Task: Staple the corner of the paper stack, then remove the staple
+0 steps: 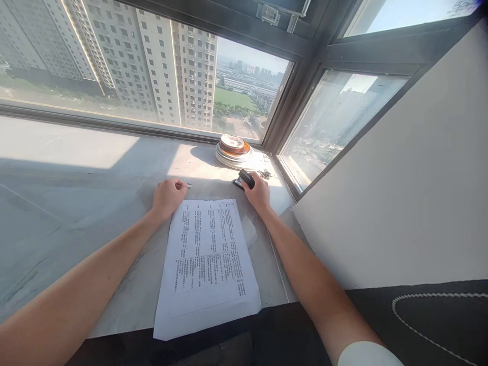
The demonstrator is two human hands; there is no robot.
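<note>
My right hand (259, 193) is closed around a black stapler (247, 178) resting on the grey stone sill, just beyond the papers' top right corner. My left hand (168, 197) is curled closed by their top left corner. A small shiny strip (188, 185) shows at its fingertips; whether the fingers grip it or it lies beside them, I cannot tell. Between my forearms lie printed sheets of paper (208, 244), stacked with text running sideways. Their lower end hangs slightly past the sill's front edge.
A coil of white and orange rolls (234, 152) stands in the window corner, with a small tangle of wire (266, 174) beside it. Dark window frames (282, 101) border the sill at the back and right. A white wall (381, 178) rises on the right, above a braided cord (396, 310).
</note>
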